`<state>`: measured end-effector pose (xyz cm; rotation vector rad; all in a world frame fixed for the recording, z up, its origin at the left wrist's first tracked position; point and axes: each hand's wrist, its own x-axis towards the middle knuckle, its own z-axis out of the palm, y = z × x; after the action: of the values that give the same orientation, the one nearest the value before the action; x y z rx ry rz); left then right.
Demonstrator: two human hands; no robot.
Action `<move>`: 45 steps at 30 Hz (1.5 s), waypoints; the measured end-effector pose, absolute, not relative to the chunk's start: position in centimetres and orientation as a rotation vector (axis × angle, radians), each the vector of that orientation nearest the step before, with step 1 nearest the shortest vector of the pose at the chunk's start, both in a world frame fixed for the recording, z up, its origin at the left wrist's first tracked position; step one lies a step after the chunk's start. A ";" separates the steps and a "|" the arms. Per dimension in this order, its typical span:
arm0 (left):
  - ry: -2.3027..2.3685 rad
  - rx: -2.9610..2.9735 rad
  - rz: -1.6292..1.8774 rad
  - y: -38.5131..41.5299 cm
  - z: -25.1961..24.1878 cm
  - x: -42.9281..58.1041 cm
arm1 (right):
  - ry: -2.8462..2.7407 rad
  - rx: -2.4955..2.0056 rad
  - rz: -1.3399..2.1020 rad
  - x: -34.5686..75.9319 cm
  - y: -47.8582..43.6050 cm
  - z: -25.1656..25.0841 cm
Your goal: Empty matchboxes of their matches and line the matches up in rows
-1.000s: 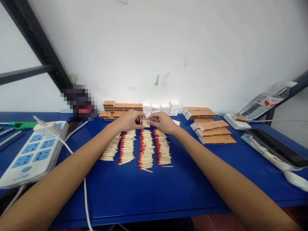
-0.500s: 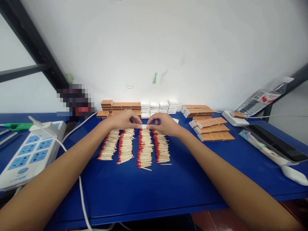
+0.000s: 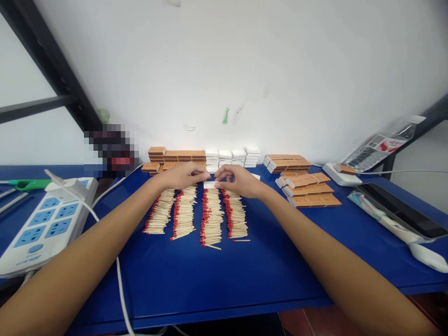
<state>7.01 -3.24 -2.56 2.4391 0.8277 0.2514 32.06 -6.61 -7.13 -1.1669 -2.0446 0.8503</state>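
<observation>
One small white box (image 3: 209,185) lies at the far end of the third row of matches (image 3: 212,217), its long axis running left to right across the counter (image 3: 224,280), a blank side facing the viewer; its contents are hidden. The right hand (image 3: 236,180) pinches the box's right end, thumb in front, the other fingers loosely curled. The left hand (image 3: 189,175) is bent at its upper left corner, thumb and fingers nearly together; whether it grips anything cannot be told. Four match rows run toward the near edge, red heads leftward, with a single match (image 3: 241,241) below the rightmost. Behind, against the wall, white boxes (image 3: 228,155) stand stacked beside orange matchboxes (image 3: 185,155). To the right lie banded orange bundles (image 3: 310,189), white ends leftward, their insides unseen. A power strip (image 3: 52,219) lies far left.
</observation>
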 end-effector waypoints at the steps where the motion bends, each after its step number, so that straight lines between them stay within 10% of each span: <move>1: 0.835 2.463 0.256 -3.2 -2.6 7.1 | -2.040 -1.166 0.842 32.1 -6.6 -7.2; 27: 0.858 2.428 0.345 -3.9 -3.6 7.7 | -2.025 -2.012 1.174 43.2 -9.7 -0.5; 34: 0.849 2.431 0.343 -4.0 -3.6 7.7 | -2.114 -2.196 0.496 42.1 -9.3 -1.0; 45: 0.828 2.481 0.346 -4.0 -3.7 7.7 | -2.268 -2.437 0.391 40.7 -9.4 -1.6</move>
<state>7.68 -3.98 -3.71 2.4809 0.8282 0.3464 40.71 -9.38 -1.60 -2.4368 -2.2682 0.3909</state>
